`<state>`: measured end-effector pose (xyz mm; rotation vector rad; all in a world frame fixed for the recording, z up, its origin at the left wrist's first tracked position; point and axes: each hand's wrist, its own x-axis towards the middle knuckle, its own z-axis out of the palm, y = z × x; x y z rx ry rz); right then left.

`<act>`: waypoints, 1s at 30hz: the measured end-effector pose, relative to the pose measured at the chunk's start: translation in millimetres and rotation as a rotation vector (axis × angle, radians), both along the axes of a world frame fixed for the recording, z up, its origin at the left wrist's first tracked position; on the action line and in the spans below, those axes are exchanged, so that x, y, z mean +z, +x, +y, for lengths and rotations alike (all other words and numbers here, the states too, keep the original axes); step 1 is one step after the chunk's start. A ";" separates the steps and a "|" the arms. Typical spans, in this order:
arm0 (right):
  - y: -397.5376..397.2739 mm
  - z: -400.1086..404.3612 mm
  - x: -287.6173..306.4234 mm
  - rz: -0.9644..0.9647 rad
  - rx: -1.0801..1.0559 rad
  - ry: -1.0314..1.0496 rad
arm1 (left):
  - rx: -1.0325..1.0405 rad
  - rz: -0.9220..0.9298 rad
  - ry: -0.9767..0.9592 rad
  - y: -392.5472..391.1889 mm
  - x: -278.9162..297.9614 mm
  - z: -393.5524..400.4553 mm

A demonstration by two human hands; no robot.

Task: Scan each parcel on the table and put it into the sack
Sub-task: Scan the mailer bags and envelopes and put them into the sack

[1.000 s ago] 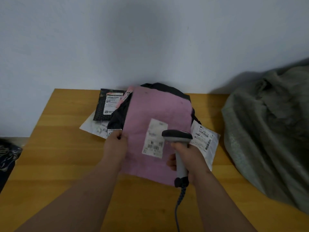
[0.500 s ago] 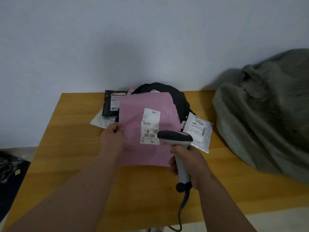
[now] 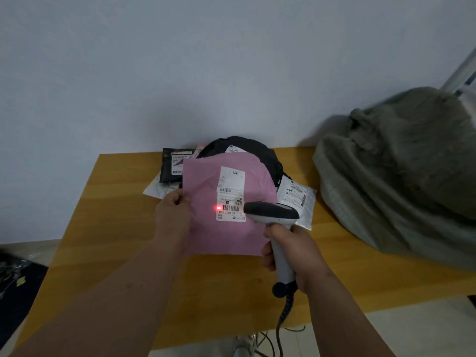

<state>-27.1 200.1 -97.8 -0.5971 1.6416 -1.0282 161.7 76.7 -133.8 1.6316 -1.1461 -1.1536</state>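
Observation:
My left hand [image 3: 172,215] pinches the left edge of a flat pink parcel [image 3: 206,235] and holds it tilted up over the wooden table [image 3: 108,228]. A white shipping label [image 3: 231,193] faces me on it. My right hand [image 3: 291,251] grips the handle of a grey barcode scanner [image 3: 273,215], whose head points at the label. A red light spot glows at the left end of the label's lower barcode. The grey-green sack [image 3: 401,171] slumps on the table's right end against the wall.
Behind the pink parcel lie a black parcel [image 3: 260,153], a dark patterned parcel [image 3: 171,167] and a white parcel [image 3: 297,198] with its label up. The scanner's coiled cable [image 3: 283,315] hangs over the front edge. Dark clutter [image 3: 13,274] lies on the floor at left.
The pink parcel has been lifted and tilted toward me, its label now upright. The scanner head has come up to the label and a red light spot has appeared on the barcode.

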 end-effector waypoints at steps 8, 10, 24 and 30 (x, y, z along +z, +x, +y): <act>4.1 22.8 8.9 0.019 -0.002 -0.032 | -0.005 0.007 -0.031 3.3 11.3 20.1; 4.8 28.6 11.9 0.017 -0.007 -0.048 | -0.016 -0.001 -0.041 2.6 16.0 26.6; -28.1 49.5 63.7 0.116 -0.165 -0.297 | -0.023 -0.050 -0.324 -41.0 108.2 57.4; -72.9 67.2 109.4 0.111 -0.317 -0.451 | -0.010 -0.015 -0.579 -100.5 166.1 69.1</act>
